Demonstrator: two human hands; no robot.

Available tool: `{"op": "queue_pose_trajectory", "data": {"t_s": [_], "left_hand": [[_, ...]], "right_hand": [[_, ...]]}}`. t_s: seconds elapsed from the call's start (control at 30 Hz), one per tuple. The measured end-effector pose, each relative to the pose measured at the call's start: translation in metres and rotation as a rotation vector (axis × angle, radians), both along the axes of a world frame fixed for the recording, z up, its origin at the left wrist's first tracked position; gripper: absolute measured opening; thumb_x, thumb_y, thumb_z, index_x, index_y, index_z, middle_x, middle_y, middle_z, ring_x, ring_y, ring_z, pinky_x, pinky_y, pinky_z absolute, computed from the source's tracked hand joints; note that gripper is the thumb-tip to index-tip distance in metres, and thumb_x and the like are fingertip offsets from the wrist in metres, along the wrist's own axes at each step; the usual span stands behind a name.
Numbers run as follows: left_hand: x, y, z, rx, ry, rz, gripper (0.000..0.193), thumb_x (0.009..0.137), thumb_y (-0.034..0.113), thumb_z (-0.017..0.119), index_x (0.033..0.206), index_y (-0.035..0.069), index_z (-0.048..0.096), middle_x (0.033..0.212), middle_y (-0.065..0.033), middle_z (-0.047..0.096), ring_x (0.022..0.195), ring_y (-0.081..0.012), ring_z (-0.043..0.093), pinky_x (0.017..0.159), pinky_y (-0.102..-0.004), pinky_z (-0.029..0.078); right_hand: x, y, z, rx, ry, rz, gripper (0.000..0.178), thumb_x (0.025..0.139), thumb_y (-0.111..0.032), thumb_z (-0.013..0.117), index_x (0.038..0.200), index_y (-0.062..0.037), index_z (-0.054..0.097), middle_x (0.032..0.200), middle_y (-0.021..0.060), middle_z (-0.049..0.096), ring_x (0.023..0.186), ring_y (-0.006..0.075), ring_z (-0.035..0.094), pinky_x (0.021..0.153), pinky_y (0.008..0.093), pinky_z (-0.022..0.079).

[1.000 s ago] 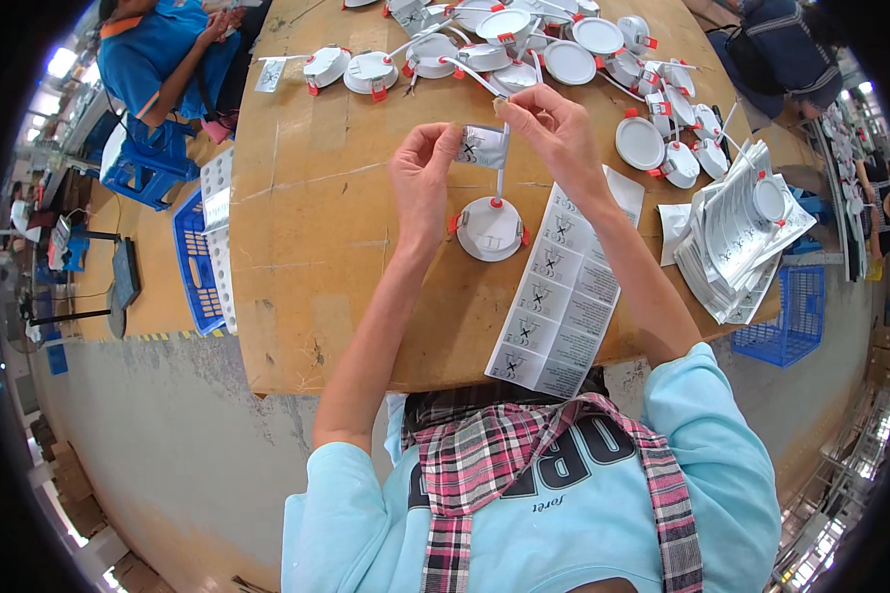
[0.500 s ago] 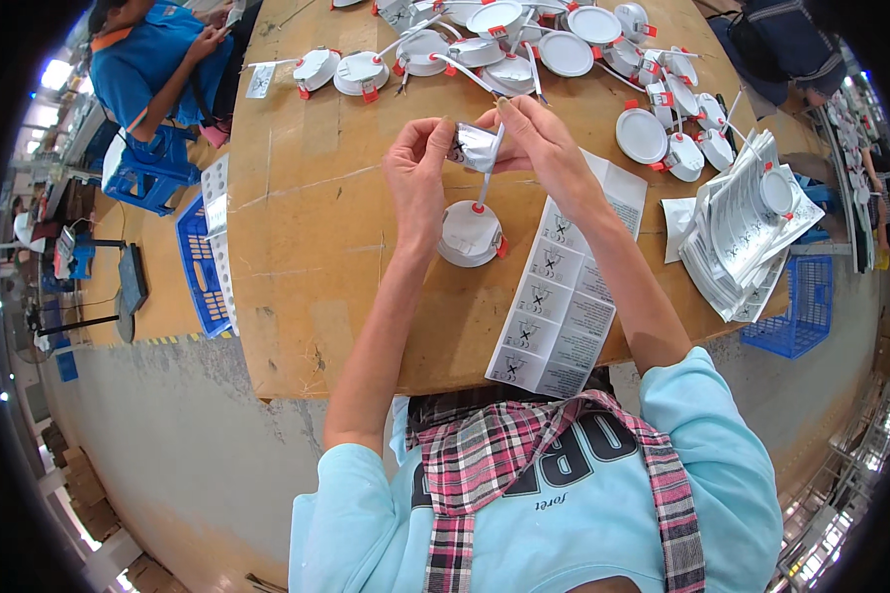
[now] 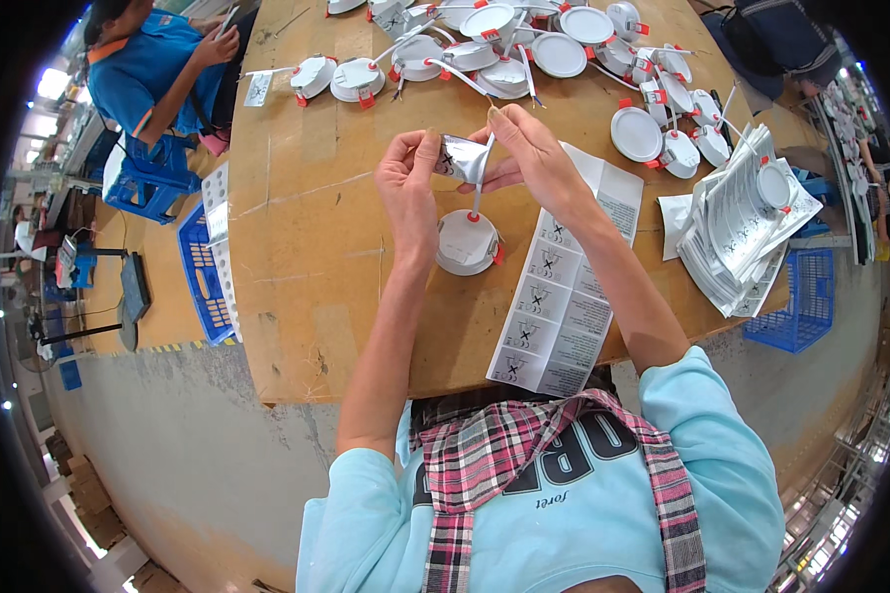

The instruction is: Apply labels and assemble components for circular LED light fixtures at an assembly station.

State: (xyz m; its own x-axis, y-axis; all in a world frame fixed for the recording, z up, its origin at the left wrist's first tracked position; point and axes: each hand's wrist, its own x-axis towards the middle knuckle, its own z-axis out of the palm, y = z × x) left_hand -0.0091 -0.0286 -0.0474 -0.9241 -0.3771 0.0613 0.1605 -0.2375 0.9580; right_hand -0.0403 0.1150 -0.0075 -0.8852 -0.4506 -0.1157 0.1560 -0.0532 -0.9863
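Between thumb and fingers, my left hand (image 3: 408, 188) pinches one end of a silver printed label (image 3: 462, 158). The label's other part lies against a white cable (image 3: 481, 176). My right hand (image 3: 534, 158) grips that cable near its top end, with thumb and forefinger closed on it and the other fingers behind the label. Below, the cable runs down to a round white downlight (image 3: 467, 243) with red clips, lying on the table between my forearms. Partly under my right forearm is a sheet of labels (image 3: 549, 296), silver on one side and grey-printed on the other.
Many white downlights (image 3: 559, 55) with cables crowd the table's far side. A thick stack of label sheets (image 3: 732, 227) lies at the right with a downlight on top. Blue crates (image 3: 203, 267) stand beyond the table edges. A co-worker in blue (image 3: 158, 74) sits far left holding a phone.
My hands, the label and the cable sit slightly further left in view, with the label still against the cable. The co-worker's phone and hands have shifted.
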Motion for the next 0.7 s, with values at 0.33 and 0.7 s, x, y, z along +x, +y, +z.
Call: {"op": "queue_pose_trajectory", "data": {"t_s": [0.33,0.7], "left_hand": [[0.0022,-0.0026,0.0036,-0.013,-0.004,0.027,0.017,0.091,0.016,0.06,0.085,0.0,0.064,0.075,-0.0009,0.062,0.067,-0.0064,0.052,0.064,-0.0225,0.04],[0.0019,0.0005,0.0085,-0.098,-0.013,0.056,0.019,0.091,0.016,0.06,0.086,-0.002,0.064,0.074,-0.0032,0.063,0.066,-0.0056,0.054,0.061,-0.022,0.043]], "right_hand": [[0.0039,-0.0008,-0.004,-0.015,0.065,-0.051,0.037,0.101,-0.037,0.035,0.098,-0.0011,0.043,0.095,0.0169,0.061,0.067,0.0258,0.069,0.057,0.0281,0.056],[0.0048,0.0017,-0.0031,0.06,0.096,-0.1,0.033,0.101,-0.036,0.036,0.093,-0.0037,0.041,0.094,0.0142,0.061,0.064,0.0203,0.068,0.046,0.0217,0.042]]}}
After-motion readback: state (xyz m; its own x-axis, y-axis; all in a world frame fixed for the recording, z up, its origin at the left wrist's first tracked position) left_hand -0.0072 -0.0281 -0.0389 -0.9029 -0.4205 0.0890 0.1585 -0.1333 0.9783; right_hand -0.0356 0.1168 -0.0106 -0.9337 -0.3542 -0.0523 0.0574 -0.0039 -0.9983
